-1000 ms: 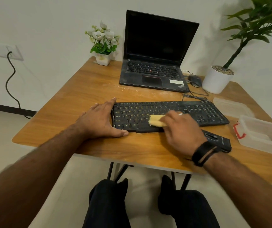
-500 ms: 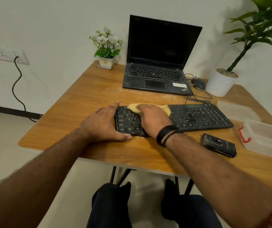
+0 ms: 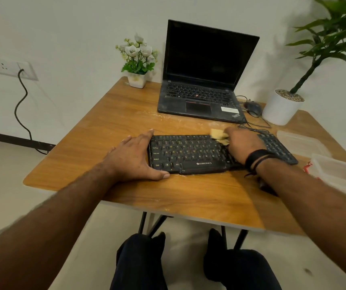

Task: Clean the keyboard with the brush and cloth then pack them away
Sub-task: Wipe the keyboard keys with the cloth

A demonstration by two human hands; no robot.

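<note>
A black keyboard [image 3: 189, 152] lies across the wooden table [image 3: 115, 122]. My left hand [image 3: 134, 158] rests flat against the keyboard's left end, thumb along its front edge, holding it steady. My right hand [image 3: 241, 144] presses a yellow cloth [image 3: 219, 135] onto the upper rows right of the middle. Only a corner of the cloth shows past my fingers. The black brush [image 3: 267, 188] is mostly hidden under my right forearm near the front right of the keyboard.
An open black laptop [image 3: 201, 80] stands behind the keyboard, with a mouse [image 3: 252, 107] and cables to its right. A small flower pot [image 3: 137, 79] sits back left, a large white plant pot [image 3: 281, 110] back right. A clear plastic box [image 3: 343, 174] and its lid [image 3: 299, 141] lie at the right edge.
My right hand has swept the cloth from the keyboard's front middle to its upper left, then back right along the top rows. My left hand stays put.
</note>
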